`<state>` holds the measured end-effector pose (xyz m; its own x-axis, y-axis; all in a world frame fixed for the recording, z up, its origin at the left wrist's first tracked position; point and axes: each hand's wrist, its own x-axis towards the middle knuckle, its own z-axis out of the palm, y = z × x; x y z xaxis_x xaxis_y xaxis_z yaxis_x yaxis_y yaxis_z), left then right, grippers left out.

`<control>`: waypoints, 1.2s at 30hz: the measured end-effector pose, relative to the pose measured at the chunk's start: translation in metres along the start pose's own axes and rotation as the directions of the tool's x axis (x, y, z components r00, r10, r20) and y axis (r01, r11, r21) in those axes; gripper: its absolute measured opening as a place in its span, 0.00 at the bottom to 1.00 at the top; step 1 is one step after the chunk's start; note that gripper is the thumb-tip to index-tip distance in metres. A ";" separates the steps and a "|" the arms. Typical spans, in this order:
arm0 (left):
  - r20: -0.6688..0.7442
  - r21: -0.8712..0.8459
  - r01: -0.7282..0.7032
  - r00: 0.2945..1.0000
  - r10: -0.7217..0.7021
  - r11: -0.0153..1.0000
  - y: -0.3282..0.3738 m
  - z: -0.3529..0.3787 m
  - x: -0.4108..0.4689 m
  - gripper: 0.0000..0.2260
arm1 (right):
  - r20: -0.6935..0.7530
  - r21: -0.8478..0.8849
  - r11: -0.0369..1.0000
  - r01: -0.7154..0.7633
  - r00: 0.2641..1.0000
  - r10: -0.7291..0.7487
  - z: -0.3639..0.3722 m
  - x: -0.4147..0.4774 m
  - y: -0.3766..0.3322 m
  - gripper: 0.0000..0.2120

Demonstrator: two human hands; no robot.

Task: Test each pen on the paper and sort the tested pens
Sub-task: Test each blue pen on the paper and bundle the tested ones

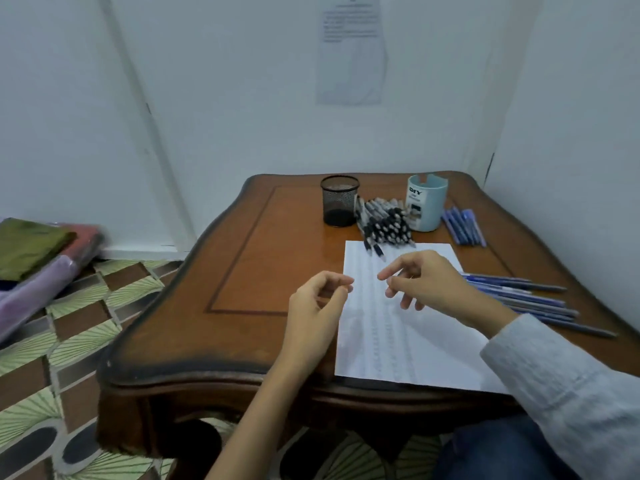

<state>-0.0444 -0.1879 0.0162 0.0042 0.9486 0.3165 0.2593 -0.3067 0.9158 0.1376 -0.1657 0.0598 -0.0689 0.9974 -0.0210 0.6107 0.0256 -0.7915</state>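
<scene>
Grey sleeve [554, 368] of the right arm lies nearest. Beyond it the wooden table [249, 271] carries a lined paper [391, 341] at its near right. Both hands sit over the sheet's upper part. The left hand [317, 306] is loosely curled at the paper's left edge and the right hand [429, 282] is slack-fingered above it. Neither holds a pen. A heap of black-and-white pens [386, 223] lies between a mesh cup [339, 202] and a pale blue holder [426, 206], overlapping the paper's far edge. Slim blue pens [526, 299] fan out beside the right wrist, and capped blue pens [464, 225] lie right of the holder. Judgement: the pens are light, stiff, smooth and apt to roll, so pinch one mid-barrel from the top of the heap. The thin sheet may slide on the polished wood.
</scene>
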 end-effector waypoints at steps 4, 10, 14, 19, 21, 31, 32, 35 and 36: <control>0.097 0.009 -0.015 0.995 0.014 1.000 0.002 0.031 0.015 0.08 | -0.061 -0.061 0.998 -0.010 0.998 0.006 -0.026 0.011 0.026 0.09; 0.278 0.152 -0.080 0.960 0.035 0.985 -0.008 0.066 0.047 0.07 | -0.207 -0.200 0.979 -0.036 0.978 -0.006 -0.069 0.034 0.071 0.07; 0.371 0.266 -0.145 0.928 0.038 0.953 -0.024 0.077 0.070 0.07 | -0.256 -0.299 0.951 -0.081 0.967 0.002 -0.076 0.044 0.104 0.09; 0.460 0.327 -0.252 0.884 0.079 0.911 -0.036 0.081 0.091 0.08 | -0.194 -0.483 0.875 -0.045 0.979 -0.056 -0.073 0.049 0.119 0.13; 0.478 0.335 -0.287 0.873 0.101 0.898 -0.039 0.082 0.096 0.09 | -0.191 -0.542 0.839 -0.044 0.979 -0.072 -0.072 0.052 0.120 0.12; 0.463 0.366 -0.430 0.854 0.239 0.826 -0.055 0.087 0.099 0.09 | -0.217 -0.448 0.892 0.070 0.959 -0.185 -0.068 0.053 0.106 0.08; 0.463 0.366 -0.433 0.852 0.242 0.824 -0.056 0.087 0.100 0.09 | -0.227 -0.394 0.913 0.107 0.951 -0.210 -0.066 0.052 0.100 0.10; 0.474 0.324 -0.391 0.855 0.210 0.862 -0.058 0.084 0.104 0.07 | -0.241 -0.303 0.931 0.202 0.929 -0.280 -0.057 0.048 0.087 0.06; 0.483 0.303 -0.359 0.856 0.182 0.883 -0.059 0.081 0.106 0.07 | -0.246 -0.375 0.903 0.210 0.917 -0.315 -0.054 0.048 0.087 0.04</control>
<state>0.0194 -0.0635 -0.0243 0.5173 0.7942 0.3187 0.5200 -0.5875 0.6200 0.2300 -0.1120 0.0234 -0.0619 0.9227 0.3804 0.8326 0.2579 -0.4901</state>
